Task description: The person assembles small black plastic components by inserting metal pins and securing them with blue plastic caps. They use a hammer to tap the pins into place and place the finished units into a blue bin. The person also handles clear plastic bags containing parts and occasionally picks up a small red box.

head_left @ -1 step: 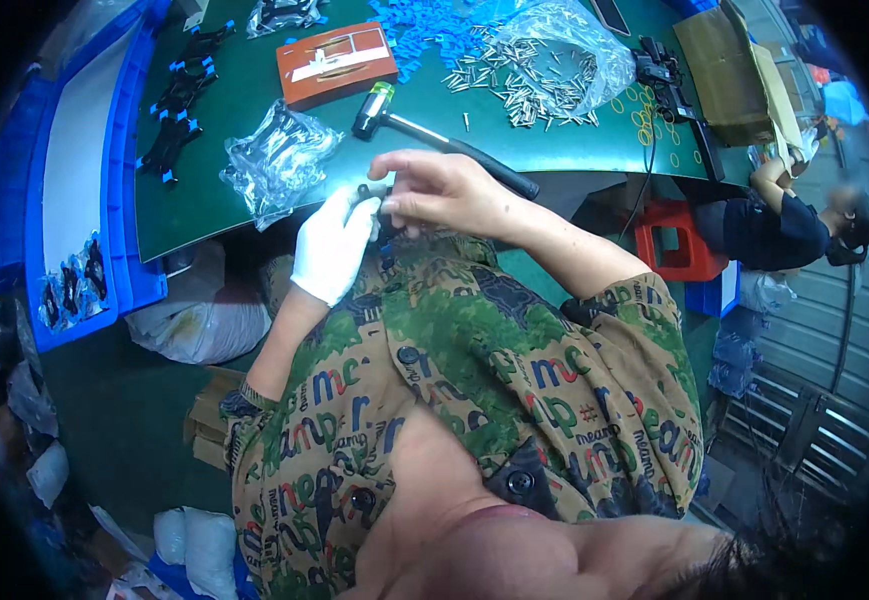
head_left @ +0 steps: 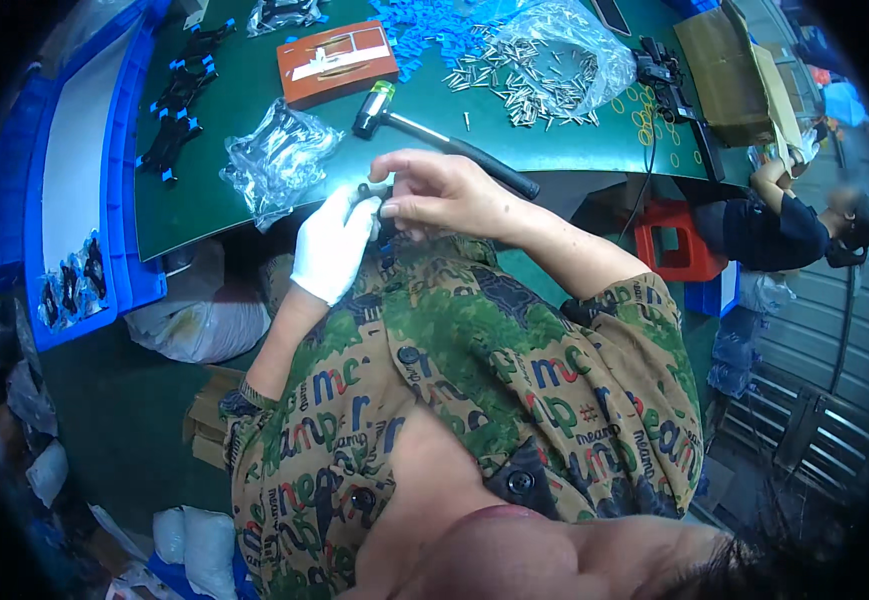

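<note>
Close in front of the person's body, the left hand (head_left: 334, 245), in a white glove, pinches a small dark part (head_left: 365, 190) at its fingertips, thumb and fingers nearly together on it. Just to the right of that grip, the bare right hand (head_left: 449, 195) has its thumb and forefinger bent and parted around the same part; whether they press on it cannot be told. Directly beyond the grip lies a hammer (head_left: 449, 144) on the green table (head_left: 204, 210), its head ahead of the fingers and its black handle slanting off to the right, past the right hand. Near the grip, ahead and to the left, sits a clear plastic bag (head_left: 282, 160) of dark pieces, with an orange-red box (head_left: 304, 90) farther beyond it. Well to the left are black parts with blue tips (head_left: 166, 145). Farther ahead and right of the grip are scattered blue pieces (head_left: 424, 30) and a heap of metal pins (head_left: 544, 85), then yellow rings (head_left: 644, 118) farther right. Well off to the right, a co-worker (head_left: 774, 235) reaches toward a cardboard box (head_left: 729, 80).
</note>
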Demonstrator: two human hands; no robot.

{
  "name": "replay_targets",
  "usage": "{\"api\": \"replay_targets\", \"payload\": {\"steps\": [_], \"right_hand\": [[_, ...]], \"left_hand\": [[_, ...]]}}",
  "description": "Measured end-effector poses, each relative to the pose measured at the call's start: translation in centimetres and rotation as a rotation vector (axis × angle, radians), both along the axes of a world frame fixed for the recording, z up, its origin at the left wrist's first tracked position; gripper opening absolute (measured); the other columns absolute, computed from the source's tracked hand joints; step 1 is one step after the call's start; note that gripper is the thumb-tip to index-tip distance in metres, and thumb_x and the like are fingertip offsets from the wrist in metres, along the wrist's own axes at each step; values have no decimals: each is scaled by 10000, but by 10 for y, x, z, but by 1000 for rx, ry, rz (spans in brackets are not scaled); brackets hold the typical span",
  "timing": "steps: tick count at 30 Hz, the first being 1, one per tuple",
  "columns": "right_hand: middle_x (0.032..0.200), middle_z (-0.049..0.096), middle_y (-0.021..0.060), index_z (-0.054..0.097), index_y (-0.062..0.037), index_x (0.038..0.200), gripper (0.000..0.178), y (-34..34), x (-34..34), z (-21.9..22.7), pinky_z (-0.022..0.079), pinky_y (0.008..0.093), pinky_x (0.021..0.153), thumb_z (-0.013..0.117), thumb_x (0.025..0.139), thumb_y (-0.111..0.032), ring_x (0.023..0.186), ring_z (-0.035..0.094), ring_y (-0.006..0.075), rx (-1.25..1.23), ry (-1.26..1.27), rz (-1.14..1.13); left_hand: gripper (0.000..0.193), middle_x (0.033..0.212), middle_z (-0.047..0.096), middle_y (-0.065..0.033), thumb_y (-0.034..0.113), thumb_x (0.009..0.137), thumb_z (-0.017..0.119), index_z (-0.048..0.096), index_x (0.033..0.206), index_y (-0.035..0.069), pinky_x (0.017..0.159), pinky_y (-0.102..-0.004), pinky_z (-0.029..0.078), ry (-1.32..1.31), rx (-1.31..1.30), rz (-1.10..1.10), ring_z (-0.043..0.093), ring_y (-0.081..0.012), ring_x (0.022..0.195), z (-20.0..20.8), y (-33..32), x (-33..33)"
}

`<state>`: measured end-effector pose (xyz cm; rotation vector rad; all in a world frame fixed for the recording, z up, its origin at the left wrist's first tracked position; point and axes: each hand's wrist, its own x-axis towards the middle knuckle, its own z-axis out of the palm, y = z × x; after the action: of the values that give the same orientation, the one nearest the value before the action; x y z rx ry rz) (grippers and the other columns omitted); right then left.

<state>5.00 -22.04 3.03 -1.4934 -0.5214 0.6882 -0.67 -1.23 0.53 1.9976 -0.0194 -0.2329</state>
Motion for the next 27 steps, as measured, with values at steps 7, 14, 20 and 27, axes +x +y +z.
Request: {"api": "replay_targets", "payload": {"steps": [7, 14, 20, 27], "right_hand": [[797, 579, -3, 606, -96, 1241, 263, -5, -6, -21, 344, 214, 470, 568, 1064, -287, 591, 514, 50, 259, 587, -108], [967, 636, 44, 552, -8, 1383, 355, -17, -6, -10, 553, 247, 635, 498, 1087, -198, 735, 654, 119, 92, 384, -7], [1048, 677, 87, 525, 10, 1417, 362, -9, -9, -13, 586, 275, 726, 466, 1090, -132, 829, 700, 138, 77, 232, 31], [974, 664, 85, 297, -34, 1562, 507, -2, -14, -1, 552, 279, 708, 440, 1087, -138, 742, 661, 120, -10, 63, 117]], "left_hand": [[262, 763, 639, -46, 186, 1039, 555, 660, 1200, 7, 681, -277, 485, 107, -171, -15, 591, -110, 695, -23, 7, 0], [254, 773, 631, -48, 181, 1047, 538, 660, 1181, 3, 685, -283, 483, 136, -184, -33, 583, -109, 696, -27, 5, -1], [251, 802, 652, -71, 183, 1035, 553, 655, 1172, -1, 678, -302, 501, -16, -72, -33, 611, -127, 716, -21, 2, -3], [221, 861, 689, -150, 172, 985, 597, 671, 1121, 14, 709, -402, 529, -230, 107, -87, 675, -297, 768, -19, 2, -3]]}}
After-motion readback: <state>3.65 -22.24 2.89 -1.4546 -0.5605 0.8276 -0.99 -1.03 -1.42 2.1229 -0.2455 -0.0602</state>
